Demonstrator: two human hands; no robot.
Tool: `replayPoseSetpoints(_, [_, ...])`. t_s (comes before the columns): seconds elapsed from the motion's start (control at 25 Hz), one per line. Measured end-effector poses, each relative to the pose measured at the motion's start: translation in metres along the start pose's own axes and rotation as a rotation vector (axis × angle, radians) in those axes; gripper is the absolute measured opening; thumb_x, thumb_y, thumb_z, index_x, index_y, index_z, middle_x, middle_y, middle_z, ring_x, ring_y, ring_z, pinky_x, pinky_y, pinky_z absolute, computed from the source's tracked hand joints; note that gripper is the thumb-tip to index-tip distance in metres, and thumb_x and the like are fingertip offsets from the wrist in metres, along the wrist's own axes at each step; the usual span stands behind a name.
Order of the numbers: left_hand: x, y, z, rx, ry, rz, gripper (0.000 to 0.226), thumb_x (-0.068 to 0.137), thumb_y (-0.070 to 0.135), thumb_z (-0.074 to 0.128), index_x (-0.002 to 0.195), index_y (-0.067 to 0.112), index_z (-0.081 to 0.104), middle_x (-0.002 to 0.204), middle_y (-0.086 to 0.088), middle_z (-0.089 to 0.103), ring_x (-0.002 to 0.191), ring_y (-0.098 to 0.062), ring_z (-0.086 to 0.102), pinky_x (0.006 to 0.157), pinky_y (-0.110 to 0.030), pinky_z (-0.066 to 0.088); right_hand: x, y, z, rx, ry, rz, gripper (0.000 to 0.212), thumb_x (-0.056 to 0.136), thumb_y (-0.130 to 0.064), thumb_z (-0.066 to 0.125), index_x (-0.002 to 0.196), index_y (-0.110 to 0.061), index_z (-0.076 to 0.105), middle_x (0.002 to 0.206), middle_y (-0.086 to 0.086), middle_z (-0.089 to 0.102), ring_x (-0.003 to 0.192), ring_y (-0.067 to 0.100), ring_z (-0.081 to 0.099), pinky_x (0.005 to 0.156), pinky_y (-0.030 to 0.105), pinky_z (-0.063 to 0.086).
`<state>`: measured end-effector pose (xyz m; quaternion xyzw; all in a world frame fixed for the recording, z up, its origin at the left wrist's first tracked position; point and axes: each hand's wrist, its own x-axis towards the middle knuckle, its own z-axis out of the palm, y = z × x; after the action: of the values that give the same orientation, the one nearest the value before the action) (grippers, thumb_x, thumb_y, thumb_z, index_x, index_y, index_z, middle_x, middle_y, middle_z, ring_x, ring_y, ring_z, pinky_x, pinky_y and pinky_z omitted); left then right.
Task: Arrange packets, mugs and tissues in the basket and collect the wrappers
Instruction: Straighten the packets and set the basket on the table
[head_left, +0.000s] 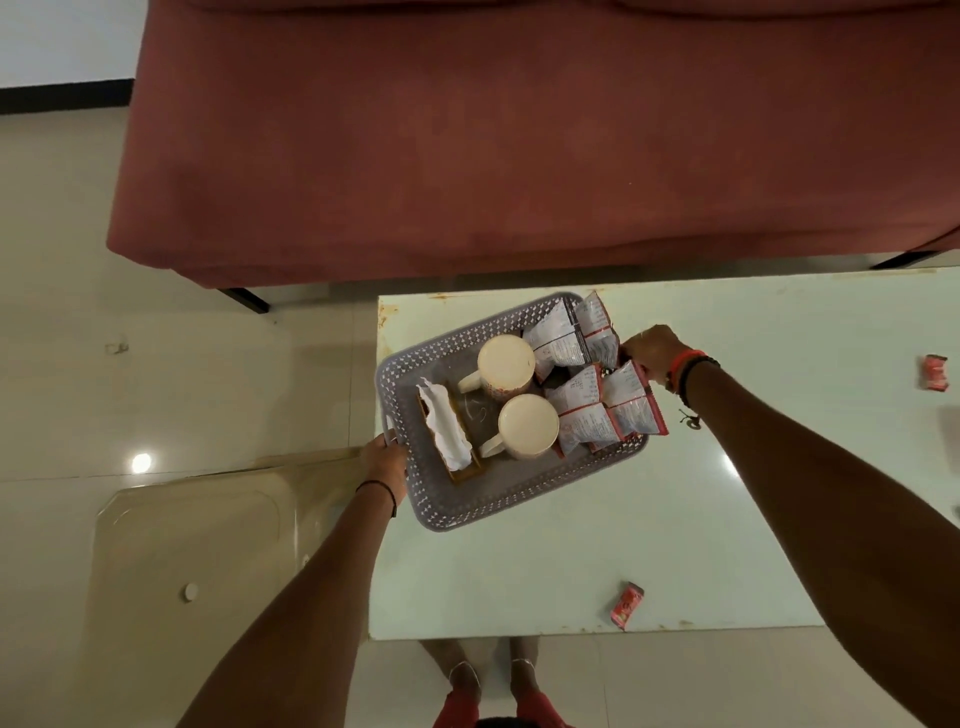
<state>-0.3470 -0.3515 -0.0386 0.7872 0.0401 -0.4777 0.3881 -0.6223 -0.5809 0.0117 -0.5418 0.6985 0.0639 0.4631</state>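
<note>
A grey perforated basket (467, 506) sits at the left end of a pale table (571, 571). Inside stand two cream mugs (506, 364) (528, 423), a wooden holder of white tissues (447, 434) and several silver-and-red packets (587, 395) leaning along the right side. My left hand (385, 460) grips the basket's left rim. My right hand (650, 353) holds the basket's right edge beside the packets; its fingers are partly hidden behind them. Two crumpled red wrappers lie on the table, one near the front edge (626, 605) and one at the far right (935, 371).
A maroon sofa (519, 140) stands just beyond the table. A clear glass side table (197, 545) is at the lower left on the tiled floor. A small dark item (690, 420) lies on the table under my right wrist. My feet show below the table's front edge.
</note>
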Motion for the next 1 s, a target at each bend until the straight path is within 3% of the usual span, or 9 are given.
replayPoseSetpoints(0.12, [-0.019,-0.004,-0.011,0.052,-0.016,0.012,0.011,0.09,0.003,0.049,0.092,0.007,0.059,0.069,-0.006,0.053,0.062,-0.018,0.046,0.058,-0.029,0.038,-0.027,0.027,-0.002,0.117,-0.019,0.032,0.02,0.081,0.003,0.061,0.063,-0.002,0.053,0.063,0.009,0.05,0.054,0.02,0.043,0.054,0.026,0.037])
replayPoseSetpoints(0.36, [-0.07,-0.003,-0.038,0.106,-0.039,0.051,0.01,0.088,0.002,0.052,0.087,0.008,0.059,0.071,-0.009,0.055,0.064,-0.021,0.048,0.061,-0.03,0.039,-0.09,0.068,-0.009,0.243,-0.098,0.092,0.014,0.084,-0.01,0.06,0.072,-0.014,0.058,0.077,0.007,0.057,0.07,0.022,0.054,0.073,0.037,0.05])
replayPoseSetpoints(0.56, [-0.116,-0.002,-0.048,0.137,-0.076,0.103,0.023,0.089,0.001,0.052,0.069,0.012,0.058,0.069,-0.01,0.055,0.063,-0.021,0.049,0.061,-0.031,0.041,-0.141,0.092,-0.02,0.319,-0.097,0.107,0.014,0.084,-0.01,0.06,0.07,-0.015,0.06,0.077,0.006,0.059,0.076,0.024,0.057,0.081,0.038,0.052])
replayPoseSetpoints(0.72, [-0.145,-0.011,-0.052,0.14,-0.098,0.152,0.011,0.09,0.0,0.052,0.087,0.006,0.061,0.069,-0.007,0.056,0.062,-0.018,0.05,0.058,-0.03,0.042,-0.174,0.114,-0.026,0.333,-0.064,0.09,0.02,0.086,-0.01,0.058,0.067,-0.016,0.059,0.07,0.004,0.058,0.063,0.018,0.055,0.062,0.03,0.048])
replayPoseSetpoints(0.84, [-0.163,-0.024,-0.048,0.134,-0.109,0.171,0.02,0.09,0.0,0.053,0.109,0.001,0.059,0.072,-0.006,0.057,0.063,-0.016,0.05,0.058,-0.029,0.041,-0.193,0.134,-0.035,0.338,-0.038,0.076,0.014,0.085,-0.01,0.059,0.072,-0.014,0.06,0.072,0.004,0.058,0.063,0.017,0.054,0.06,0.028,0.047])
replayPoseSetpoints(1.0, [-0.193,-0.034,-0.034,0.123,-0.109,0.183,0.026,0.091,0.005,0.054,0.116,0.001,0.058,0.073,-0.005,0.056,0.064,-0.015,0.047,0.059,-0.031,0.039,-0.218,0.164,-0.047,0.3,0.042,0.064,0.014,0.083,-0.003,0.059,0.07,-0.007,0.058,0.07,0.009,0.056,0.058,0.018,0.048,0.053,0.027,0.04])
